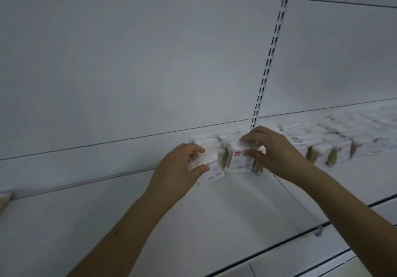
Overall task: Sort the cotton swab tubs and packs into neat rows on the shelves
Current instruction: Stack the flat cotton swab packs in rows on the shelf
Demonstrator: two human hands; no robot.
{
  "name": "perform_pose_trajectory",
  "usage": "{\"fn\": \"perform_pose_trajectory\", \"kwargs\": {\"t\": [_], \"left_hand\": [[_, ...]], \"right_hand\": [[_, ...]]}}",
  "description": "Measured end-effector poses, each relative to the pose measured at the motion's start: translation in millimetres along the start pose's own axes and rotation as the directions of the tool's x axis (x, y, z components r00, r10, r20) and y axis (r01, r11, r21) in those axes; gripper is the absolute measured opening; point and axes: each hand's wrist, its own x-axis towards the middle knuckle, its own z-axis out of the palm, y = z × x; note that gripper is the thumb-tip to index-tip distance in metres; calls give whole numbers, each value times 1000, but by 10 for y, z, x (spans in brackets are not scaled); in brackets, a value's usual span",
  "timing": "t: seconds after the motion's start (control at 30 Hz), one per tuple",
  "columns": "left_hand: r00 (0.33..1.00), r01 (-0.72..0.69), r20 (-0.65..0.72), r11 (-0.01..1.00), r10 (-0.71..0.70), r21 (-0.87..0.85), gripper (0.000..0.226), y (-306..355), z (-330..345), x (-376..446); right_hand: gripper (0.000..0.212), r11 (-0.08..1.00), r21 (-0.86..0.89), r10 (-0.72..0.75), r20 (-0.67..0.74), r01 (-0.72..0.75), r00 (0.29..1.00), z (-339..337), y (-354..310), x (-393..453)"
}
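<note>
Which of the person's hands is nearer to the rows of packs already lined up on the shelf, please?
Right. The right hand holds a pack beside the rows; the left hand holds another pack farther left.

Loads of bare shelf (86, 208) toward its left edge and front. The right side's back edge is jammed with rows of swab packs (335, 139), against the back panel (150, 62).

The light is dim, flat and grey. The rows of packs (335, 135) at the right are smeared by blur, and straight lines bend near the edges.
</note>
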Motion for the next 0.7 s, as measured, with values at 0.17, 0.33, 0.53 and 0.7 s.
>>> {"fn": "perform_pose_trajectory", "kwargs": {"t": [0.17, 0.33, 0.53, 0.7], "left_hand": [[999, -15, -46, 985, 23, 171, 33, 29, 364, 119], [968, 234, -87, 972, -234, -20, 62, -65, 554, 69], [956, 271, -69, 950, -284, -153, 60, -50, 685, 79], [941, 292, -133, 946, -310, -138, 75, -56, 539, -94]], "right_hand": [[32, 986, -166, 1, 49, 7, 999, 211, 299, 47], [41, 994, -106, -1, 111, 13, 994, 313, 481, 77], [33, 992, -80, -75, 248, 98, 966, 165, 457, 246], [34, 982, -7, -188, 63, 189, 980, 10, -99, 638]]}}
